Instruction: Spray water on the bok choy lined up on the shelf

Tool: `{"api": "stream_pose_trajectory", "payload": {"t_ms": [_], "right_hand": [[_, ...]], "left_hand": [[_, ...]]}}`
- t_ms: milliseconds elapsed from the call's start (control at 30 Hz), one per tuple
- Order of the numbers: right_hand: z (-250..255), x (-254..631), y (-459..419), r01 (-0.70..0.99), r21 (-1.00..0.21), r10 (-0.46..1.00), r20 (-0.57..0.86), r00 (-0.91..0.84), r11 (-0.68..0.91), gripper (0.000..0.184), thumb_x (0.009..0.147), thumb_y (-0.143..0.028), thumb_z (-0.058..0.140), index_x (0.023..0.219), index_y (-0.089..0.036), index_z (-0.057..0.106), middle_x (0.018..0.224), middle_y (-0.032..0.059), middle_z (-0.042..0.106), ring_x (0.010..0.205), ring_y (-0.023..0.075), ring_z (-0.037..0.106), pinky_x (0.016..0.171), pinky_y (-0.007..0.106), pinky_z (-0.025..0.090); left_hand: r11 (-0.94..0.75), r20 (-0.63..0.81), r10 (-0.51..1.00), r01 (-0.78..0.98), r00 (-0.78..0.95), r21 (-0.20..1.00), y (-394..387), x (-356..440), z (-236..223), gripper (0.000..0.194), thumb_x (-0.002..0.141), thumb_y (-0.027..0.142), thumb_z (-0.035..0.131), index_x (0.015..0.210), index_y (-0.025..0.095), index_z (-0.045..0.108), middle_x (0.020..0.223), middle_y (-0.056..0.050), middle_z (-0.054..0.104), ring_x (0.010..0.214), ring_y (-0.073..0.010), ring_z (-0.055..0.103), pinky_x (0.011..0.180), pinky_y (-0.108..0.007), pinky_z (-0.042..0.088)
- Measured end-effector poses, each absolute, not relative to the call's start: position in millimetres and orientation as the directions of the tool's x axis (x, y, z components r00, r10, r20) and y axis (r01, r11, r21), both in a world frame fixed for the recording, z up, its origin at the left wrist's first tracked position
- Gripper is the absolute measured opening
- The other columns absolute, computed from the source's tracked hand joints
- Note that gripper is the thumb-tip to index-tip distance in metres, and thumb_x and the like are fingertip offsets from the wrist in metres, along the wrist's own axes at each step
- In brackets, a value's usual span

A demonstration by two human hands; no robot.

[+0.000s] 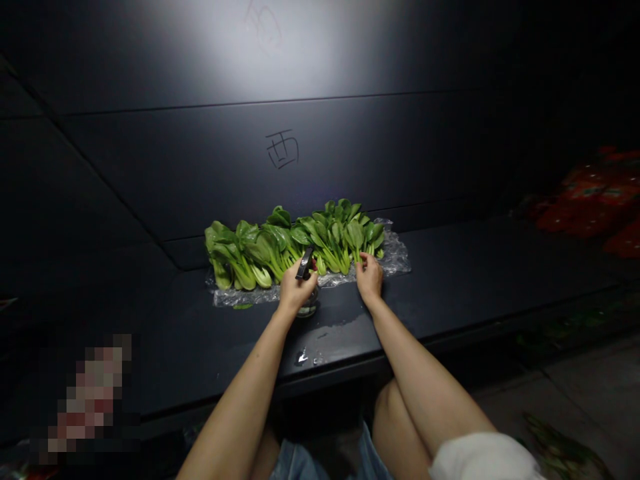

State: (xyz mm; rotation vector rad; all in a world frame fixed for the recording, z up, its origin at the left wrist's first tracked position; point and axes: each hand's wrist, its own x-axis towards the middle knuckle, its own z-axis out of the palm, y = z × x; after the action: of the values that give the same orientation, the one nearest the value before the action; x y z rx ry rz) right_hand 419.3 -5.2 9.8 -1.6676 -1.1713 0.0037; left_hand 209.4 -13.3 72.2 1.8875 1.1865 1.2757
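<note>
A row of green bok choy [265, 250] lies on crinkled clear plastic film [397, 257] against the back panel. My left hand [296, 285] is closed around a spray bottle with a black trigger head [305, 263]; its clear lower part [309, 307] shows below the hand, just in front of the greens. To the right, my right hand [370, 277] pinches the stem of a bok choy near that end of the row. My fingers partly hide the stem.
Water drops [302, 358] wet the dark shelf [450, 280] near its front edge. A dark panel [200, 160] with a handwritten character stands behind. Red packages [595, 193] lie at the far right. Leafy scraps [565, 447] are on the floor at lower right.
</note>
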Motion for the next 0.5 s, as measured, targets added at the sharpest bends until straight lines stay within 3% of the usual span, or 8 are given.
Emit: {"api": "stream_pose_trajectory", "payload": {"t_ms": [200,333,500], "right_hand": [[7.5,418.4,-4.5,0.701,-0.713,0.703,0.504,0.502,0.011,0.036,0.082,-0.018,0.051,0.113,-0.012,0.067,0.112,0.0175,0.069,0.098,0.0267,0.063,0.090,0.038,0.048],[5.9,419.0,-4.2,0.714,-0.699,0.697,0.526,0.487,0.029,0.036,0.082,-0.018,0.052,0.114,-0.012,0.067,0.114,0.0177,0.069,0.101,0.0270,0.063,0.092,0.038,0.047],[4.6,418.9,-3.9,0.723,-0.690,0.695,0.531,0.485,0.022,0.036,0.082,-0.018,0.052,0.114,-0.012,0.067,0.114,0.0180,0.068,0.101,0.0275,0.063,0.091,0.039,0.048]], "left_hand": [[-0.442,0.400,0.897,0.361,0.190,0.821,-13.1,209.9,75.1,0.029,0.071,0.021,0.059,0.099,0.018,0.067,0.083,-0.002,0.071,0.066,-0.0150,0.065,0.065,-0.024,0.049],[-0.429,0.381,0.903,0.373,0.198,0.823,-16.6,214.1,79.8,0.026,0.071,0.020,0.057,0.095,0.017,0.067,0.071,-0.001,0.068,0.063,-0.0154,0.064,0.062,-0.023,0.047],[-0.421,0.376,0.907,0.433,0.191,0.797,-21.3,218.8,85.1,0.021,0.072,0.020,0.057,0.090,0.017,0.067,0.072,-0.002,0.069,0.066,-0.0166,0.064,0.063,-0.024,0.047]]}}
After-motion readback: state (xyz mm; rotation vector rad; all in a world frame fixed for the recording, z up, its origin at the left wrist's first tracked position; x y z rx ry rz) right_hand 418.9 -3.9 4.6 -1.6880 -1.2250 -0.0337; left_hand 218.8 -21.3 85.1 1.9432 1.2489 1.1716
